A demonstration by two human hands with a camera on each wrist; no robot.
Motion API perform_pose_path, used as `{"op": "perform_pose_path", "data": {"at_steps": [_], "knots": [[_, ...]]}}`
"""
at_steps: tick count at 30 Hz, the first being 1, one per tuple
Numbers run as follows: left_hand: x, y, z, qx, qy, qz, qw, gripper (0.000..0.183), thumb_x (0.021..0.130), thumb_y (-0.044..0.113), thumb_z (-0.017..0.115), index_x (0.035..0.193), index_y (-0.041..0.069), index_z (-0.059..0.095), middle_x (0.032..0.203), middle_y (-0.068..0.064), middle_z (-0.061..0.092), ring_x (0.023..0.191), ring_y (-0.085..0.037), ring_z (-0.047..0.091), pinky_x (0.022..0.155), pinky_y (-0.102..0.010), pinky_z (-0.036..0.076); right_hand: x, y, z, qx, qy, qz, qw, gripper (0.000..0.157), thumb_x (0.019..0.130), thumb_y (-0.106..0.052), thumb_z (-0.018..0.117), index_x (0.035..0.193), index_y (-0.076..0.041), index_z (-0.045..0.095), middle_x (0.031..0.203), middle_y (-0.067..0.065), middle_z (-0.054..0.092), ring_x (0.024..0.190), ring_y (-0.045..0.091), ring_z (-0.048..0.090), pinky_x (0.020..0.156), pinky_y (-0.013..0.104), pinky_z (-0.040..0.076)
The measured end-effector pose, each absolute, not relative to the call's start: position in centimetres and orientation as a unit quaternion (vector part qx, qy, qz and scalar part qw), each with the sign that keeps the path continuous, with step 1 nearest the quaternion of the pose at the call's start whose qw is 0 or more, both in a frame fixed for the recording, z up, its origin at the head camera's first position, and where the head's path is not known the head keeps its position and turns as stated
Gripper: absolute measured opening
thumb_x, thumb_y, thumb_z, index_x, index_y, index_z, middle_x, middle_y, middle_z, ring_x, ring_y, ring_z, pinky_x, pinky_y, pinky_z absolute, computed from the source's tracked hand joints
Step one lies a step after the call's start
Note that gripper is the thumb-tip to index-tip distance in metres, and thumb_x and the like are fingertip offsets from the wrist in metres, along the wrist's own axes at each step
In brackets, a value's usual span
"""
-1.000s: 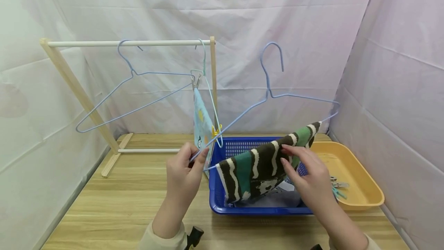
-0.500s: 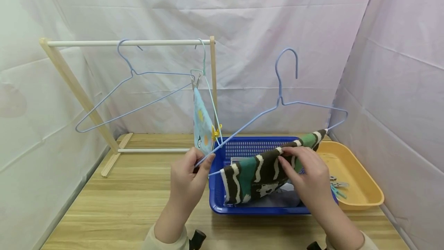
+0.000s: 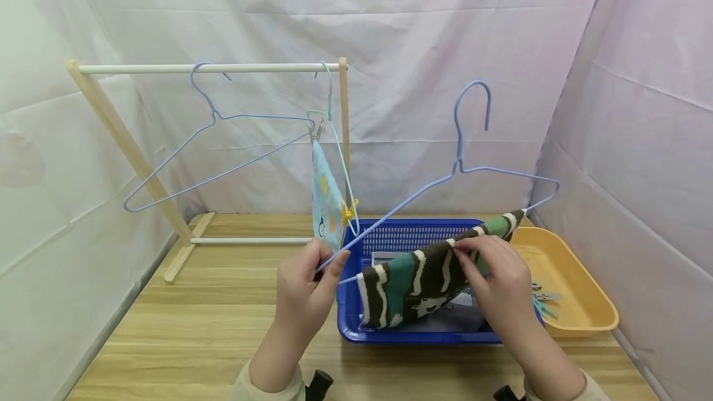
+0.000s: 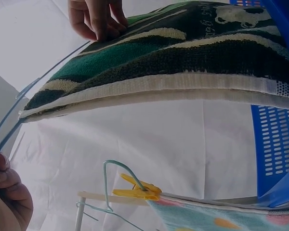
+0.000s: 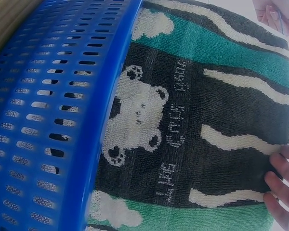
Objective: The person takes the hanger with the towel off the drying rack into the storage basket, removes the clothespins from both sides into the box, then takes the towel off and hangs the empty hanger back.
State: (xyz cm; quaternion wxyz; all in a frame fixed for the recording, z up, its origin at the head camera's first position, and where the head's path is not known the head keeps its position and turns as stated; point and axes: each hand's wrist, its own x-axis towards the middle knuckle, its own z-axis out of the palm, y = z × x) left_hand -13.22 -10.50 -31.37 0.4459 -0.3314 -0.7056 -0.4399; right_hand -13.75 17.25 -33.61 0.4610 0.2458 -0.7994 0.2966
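A light-blue wire hanger (image 3: 459, 148) is tilted over the basket, its left end pinched by my left hand (image 3: 307, 282) between thumb and fingers. Draped over its lower bar is a small towel (image 3: 397, 286), striped dark green, teal and cream, with a white bear pattern (image 5: 137, 115). My right hand (image 3: 497, 274) pinches the towel's folded top edge near its middle. The towel's lower part hangs into the blue basket (image 3: 423, 336), where grey cloth (image 3: 445, 322) also lies. In the left wrist view, the towel's two layers hang close together along the white hem (image 4: 183, 83).
A wooden rack (image 3: 262, 68) at the left bears another blue hanger (image 3: 214, 115) and a mint hanger (image 3: 330, 101). A light-blue patterned towel (image 3: 327, 194) hangs there with a yellow clip (image 3: 348, 213). A yellow tray (image 3: 582, 283) holds several clips (image 3: 547, 296).
Both the hanger and towel have shifted right and slightly down, with my left hand moving along. My right hand has stayed nearly in place on the towel's top edge.
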Motion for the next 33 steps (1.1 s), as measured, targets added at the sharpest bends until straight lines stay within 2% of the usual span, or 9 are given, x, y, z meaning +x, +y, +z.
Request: {"op": "perform_pose_path", "data": {"at_steps": [9,18,26,33], "knots": [[-13.3,-10.6,-31.5,-0.315,-0.703,-0.445,0.457,0.040,0.100,0.032,0.055,0.071,0.005,0.048,0.055,0.004,0.038,0.048,-0.003,0.032,0.042,-0.011,0.024,-13.8,17.4,-33.6,0.260,-0.805,0.263,0.464,0.040,0.103,-0.035,0.049,0.089,-0.003,0.068,0.082,0.006,0.067,0.070,0.020,0.060,0.064,0.026,0.045],[-13.2,-10.8,-31.5,-0.286,-0.701,-0.457,0.466,0.041,0.099,0.033,0.056,0.071,0.005,0.048,0.056,0.003,0.037,0.048,-0.004,0.030,0.042,-0.013,0.023,-13.9,17.5,-33.7,0.274,-0.805,0.245,0.465,0.040,0.104,-0.034,0.049,0.089,-0.002,0.066,0.082,0.006,0.067,0.073,0.023,0.061,0.067,0.031,0.045],[-13.3,-10.9,-31.2,-0.279,-0.703,-0.459,0.467,0.040,0.100,0.031,0.056,0.072,0.004,0.048,0.056,0.003,0.035,0.049,-0.004,0.028,0.042,-0.015,0.023,-13.7,17.9,-34.0,0.272,-0.828,0.233,0.431,0.042,0.104,-0.036,0.045,0.091,-0.002,0.064,0.084,0.006,0.067,0.074,0.022,0.061,0.068,0.032,0.045],[-13.8,-11.3,-31.2,-0.272,-0.699,-0.458,0.477,0.041,0.100,0.031,0.056,0.071,0.004,0.048,0.054,0.003,0.034,0.047,-0.004,0.026,0.041,-0.017,0.022,-14.1,18.4,-34.8,0.277,-0.826,0.238,0.429,0.042,0.104,-0.036,0.045,0.091,-0.001,0.064,0.083,0.006,0.066,0.074,0.022,0.061,0.069,0.032,0.044]]}}
